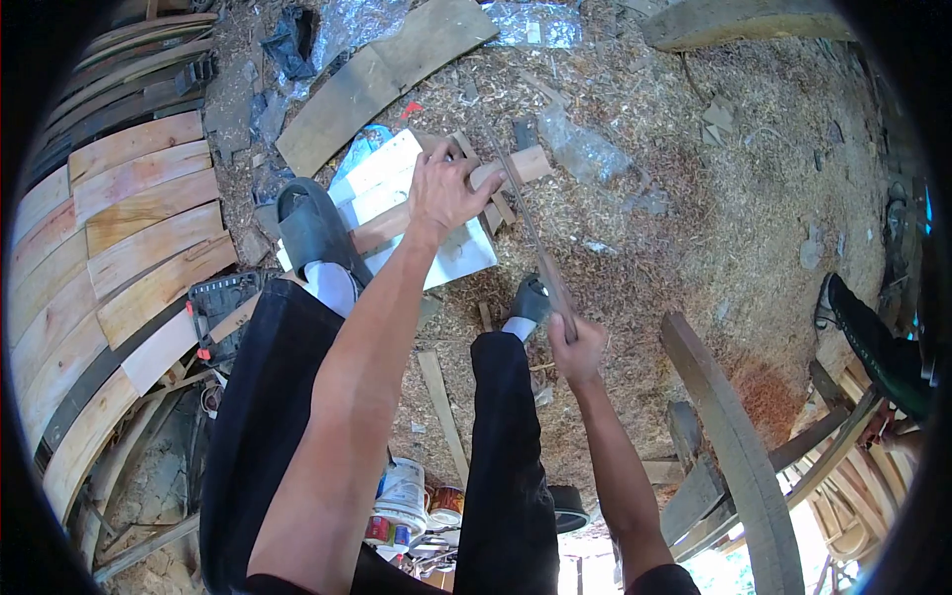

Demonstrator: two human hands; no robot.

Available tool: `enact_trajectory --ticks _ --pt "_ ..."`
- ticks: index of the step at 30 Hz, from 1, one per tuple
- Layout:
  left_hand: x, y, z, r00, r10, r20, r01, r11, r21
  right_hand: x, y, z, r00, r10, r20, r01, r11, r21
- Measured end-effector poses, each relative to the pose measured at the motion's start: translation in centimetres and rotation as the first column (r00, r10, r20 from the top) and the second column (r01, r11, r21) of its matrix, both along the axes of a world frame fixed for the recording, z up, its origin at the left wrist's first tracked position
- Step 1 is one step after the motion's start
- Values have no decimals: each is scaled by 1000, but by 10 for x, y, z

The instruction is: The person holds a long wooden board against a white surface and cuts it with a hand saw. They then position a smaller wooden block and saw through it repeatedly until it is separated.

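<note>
My left hand is closed over a wooden strip, holding it down across a white block. In my right hand is the handle of a handsaw. The narrow blade runs up and away from that hand and crosses the strip just right of my left thumb. One sandalled foot rests on the strip's near end, at the left of the block. Small wooden offcuts lie beside the block, partly under the strip. Whether the blade has cut into the wood is too small to tell.
Stacked planks line the left side, near an open tool case. A long board lies on the shavings-covered ground. Curved timber stands at right, with another person's leg beyond. Buckets sit behind my legs.
</note>
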State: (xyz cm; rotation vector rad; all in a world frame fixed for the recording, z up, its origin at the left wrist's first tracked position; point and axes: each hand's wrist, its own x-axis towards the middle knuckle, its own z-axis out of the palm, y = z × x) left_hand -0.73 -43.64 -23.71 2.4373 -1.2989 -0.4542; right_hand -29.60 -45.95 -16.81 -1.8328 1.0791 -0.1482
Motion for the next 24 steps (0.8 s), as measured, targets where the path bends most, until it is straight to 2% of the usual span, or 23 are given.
enact_trajectory --ticks 4,7,12,15,21,24 --pt "0 -1 3 1000 -11 8 11 1000 21 79 -20 -25 986 -68 150 70 998 -6" --pt "-1 1 5 1000 -4 -27 4 1000 23 84 -21 -11 990 -102 98 96 993 71" --pt "0 -1 0 1000 -17 -15 17 1000 -16 -10 14 -9 994 -84 63 84 996 -3" --pt "2 1 1 1000 -7 8 7 999 -40 -34 15 -1 998 -43 39 43 999 16" --pt "-1 0 1 999 -21 26 23 998 -52 70 -20 -11 996 -63 70 60 997 52" --pt "0 1 3 1000 -24 -4 24 999 31 83 -20 -11 995 -74 68 68 995 79"
